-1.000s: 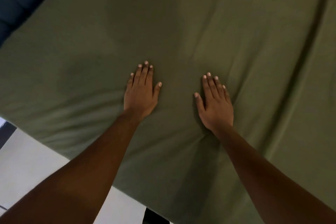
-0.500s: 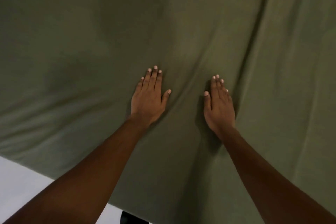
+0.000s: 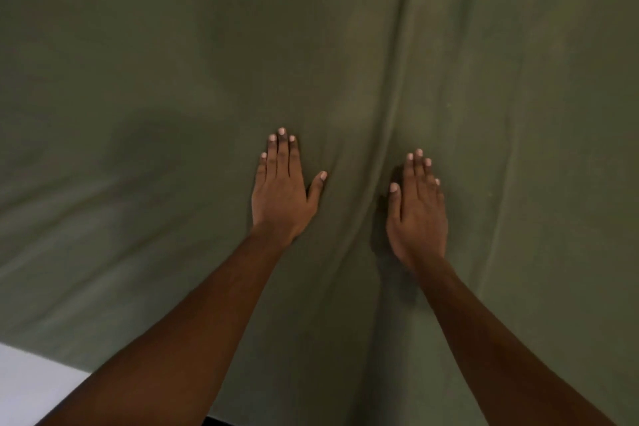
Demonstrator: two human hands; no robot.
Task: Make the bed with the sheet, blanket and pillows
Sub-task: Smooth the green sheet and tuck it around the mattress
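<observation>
An olive-green sheet [image 3: 173, 62] covers the mattress and fills nearly the whole view. My left hand [image 3: 281, 188] lies flat on it near the middle, fingers straight and together, thumb out to the right. My right hand [image 3: 416, 211] presses flat on the sheet a little to the right, fingers straight. A long fold [image 3: 401, 79] runs from the top of the view down between the two hands, with fainter creases to the right of it. No blanket or pillow is in view.
The near edge of the bed [image 3: 69, 361] runs along the bottom left, with pale floor [image 3: 31, 387] below it. A dark gap [image 3: 214, 421] shows at the bottom edge under the sheet.
The view has swung to the right over the bed; the dark headboard at top left and much of the floor are gone. Both hands stay flat, the right one now nearer the long fold.
</observation>
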